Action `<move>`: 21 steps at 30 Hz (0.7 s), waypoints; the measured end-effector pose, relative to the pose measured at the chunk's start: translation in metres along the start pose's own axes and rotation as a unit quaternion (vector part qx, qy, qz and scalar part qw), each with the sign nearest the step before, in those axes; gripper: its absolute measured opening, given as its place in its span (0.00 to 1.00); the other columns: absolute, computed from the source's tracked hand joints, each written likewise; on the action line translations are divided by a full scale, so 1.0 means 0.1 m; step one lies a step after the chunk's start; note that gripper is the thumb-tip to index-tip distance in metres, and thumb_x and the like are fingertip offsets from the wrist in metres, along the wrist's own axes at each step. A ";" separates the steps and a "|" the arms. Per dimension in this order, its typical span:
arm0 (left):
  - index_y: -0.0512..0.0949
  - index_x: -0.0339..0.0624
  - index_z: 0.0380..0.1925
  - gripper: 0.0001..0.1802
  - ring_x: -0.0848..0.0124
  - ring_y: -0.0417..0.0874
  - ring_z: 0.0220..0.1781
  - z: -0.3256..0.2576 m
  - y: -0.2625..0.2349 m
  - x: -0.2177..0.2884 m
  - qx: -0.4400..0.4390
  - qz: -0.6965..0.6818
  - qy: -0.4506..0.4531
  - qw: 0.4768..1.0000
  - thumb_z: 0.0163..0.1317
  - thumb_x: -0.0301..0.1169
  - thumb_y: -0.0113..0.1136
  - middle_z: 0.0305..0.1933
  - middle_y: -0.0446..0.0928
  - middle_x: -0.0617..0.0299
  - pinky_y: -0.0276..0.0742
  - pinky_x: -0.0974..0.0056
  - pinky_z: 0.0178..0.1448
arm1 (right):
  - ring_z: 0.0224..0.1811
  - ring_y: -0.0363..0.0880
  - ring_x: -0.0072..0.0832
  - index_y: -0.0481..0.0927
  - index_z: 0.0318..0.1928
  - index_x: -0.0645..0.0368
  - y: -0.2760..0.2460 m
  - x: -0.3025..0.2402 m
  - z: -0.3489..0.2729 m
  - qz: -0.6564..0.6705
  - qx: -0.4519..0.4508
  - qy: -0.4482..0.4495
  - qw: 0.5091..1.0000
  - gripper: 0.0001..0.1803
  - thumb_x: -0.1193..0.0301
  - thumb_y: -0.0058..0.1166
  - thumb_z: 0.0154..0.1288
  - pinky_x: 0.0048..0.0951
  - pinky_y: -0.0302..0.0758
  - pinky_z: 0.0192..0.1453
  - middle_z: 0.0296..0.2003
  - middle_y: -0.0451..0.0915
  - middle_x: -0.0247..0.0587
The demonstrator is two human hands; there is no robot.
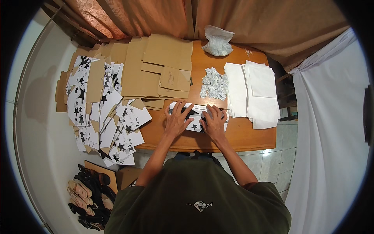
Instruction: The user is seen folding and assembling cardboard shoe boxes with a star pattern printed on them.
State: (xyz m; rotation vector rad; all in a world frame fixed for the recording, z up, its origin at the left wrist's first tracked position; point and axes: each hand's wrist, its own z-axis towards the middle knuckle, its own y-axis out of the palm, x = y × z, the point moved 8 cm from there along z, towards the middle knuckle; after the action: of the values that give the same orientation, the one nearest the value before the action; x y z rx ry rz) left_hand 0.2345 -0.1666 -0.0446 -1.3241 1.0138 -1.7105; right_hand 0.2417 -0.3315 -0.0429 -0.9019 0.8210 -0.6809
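head view, frame centre: both hands, left hand [177, 119] and right hand [214, 121], lie close together, pressed flat on a white star-printed box blank [194, 124] on the wooden surface [249, 136]. it looks like folding; the next crease likely needs firm, even pressure.

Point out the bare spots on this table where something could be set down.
Bare wood shows on the table along the near edge, right of the right hand and below the white sheets. A smaller patch lies between the brown cardboard stack and the clear bag. The left side is crowded with star-printed flat boxes.
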 end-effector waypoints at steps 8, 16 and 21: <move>0.72 0.66 0.70 0.36 0.59 0.60 0.79 -0.01 0.01 -0.05 -0.008 -0.013 -0.014 1.000 0.61 0.49 0.70 0.74 0.66 0.60 0.45 0.32 0.73 | 0.72 0.63 0.44 0.78 0.58 0.53 0.01 -0.04 0.01 0.018 -0.021 0.028 0.999 0.28 0.57 0.69 0.60 0.59 0.53 0.70 0.63 0.70 0.47; 0.73 0.72 0.70 0.38 0.52 0.59 0.74 -0.05 -0.08 -0.02 0.002 0.000 -0.037 0.999 0.57 0.50 0.72 0.67 0.66 0.51 0.51 0.38 0.70 | 0.67 0.63 0.48 0.77 0.59 0.54 -0.02 -0.11 -0.05 -0.021 -0.002 0.047 0.999 0.29 0.55 0.68 0.60 0.58 0.55 0.66 0.61 0.70 0.50; 0.69 0.71 0.73 0.40 0.53 0.63 0.71 -0.05 -0.08 -0.02 0.008 0.010 -0.034 0.999 0.58 0.51 0.71 0.66 0.67 0.52 0.52 0.40 0.69 | 0.63 0.66 0.43 0.79 0.59 0.52 -0.01 -0.06 -0.06 -0.021 -0.019 0.082 0.996 0.29 0.52 0.67 0.62 0.55 0.55 0.64 0.59 0.71 0.48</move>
State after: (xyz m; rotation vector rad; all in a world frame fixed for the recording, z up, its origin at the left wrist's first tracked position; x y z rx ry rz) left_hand 0.2294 -0.1607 -0.0389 -1.3478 0.9686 -1.6452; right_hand 0.2329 -0.3294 -0.0422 -0.9078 0.9651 -0.7858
